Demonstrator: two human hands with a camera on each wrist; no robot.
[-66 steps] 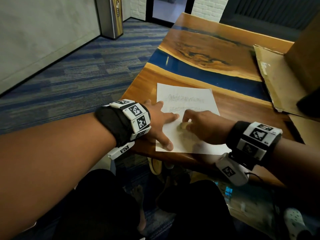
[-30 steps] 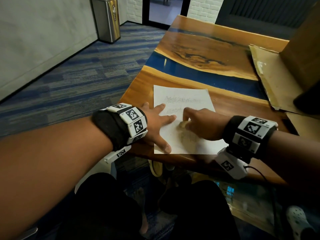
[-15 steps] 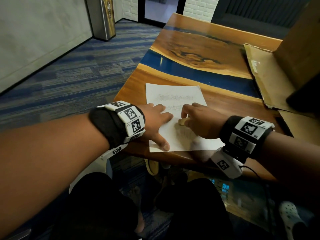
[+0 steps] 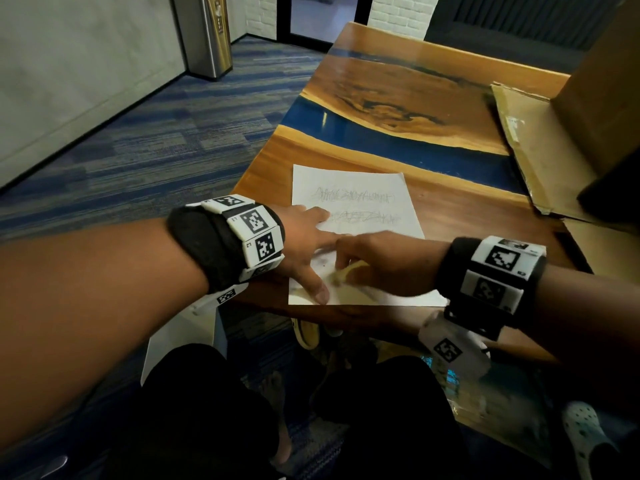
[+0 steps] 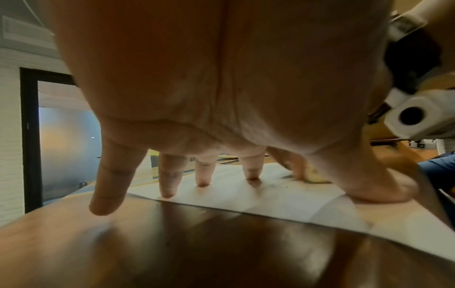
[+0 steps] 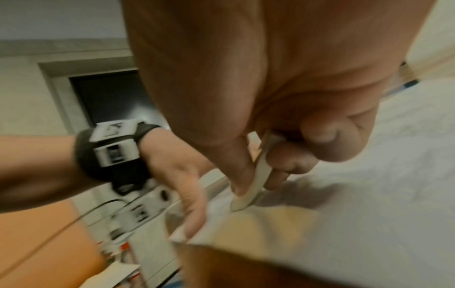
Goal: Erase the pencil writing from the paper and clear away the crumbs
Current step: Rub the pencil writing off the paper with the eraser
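the white sheet of paper [image 4: 360, 216] lay flat at the near edge of the glossy wood-and-blue-resin surface [image 4: 398, 95], with two rows of grey pencil writing [image 4: 355, 196] on its far half. the left hand [image 4: 304, 244] rested on the sheet's left side, fingers [image 5: 169, 175] straight and spread, tips and thumb pressing the paper down. the right hand [image 4: 384, 261] pinched a flat cream eraser [image 6: 253, 185] between thumb and curled fingers, its tip touching the paper near the sheet's near left part, just beside the left thumb. brown cardboard [image 4: 540, 147] lay at the surface's right side
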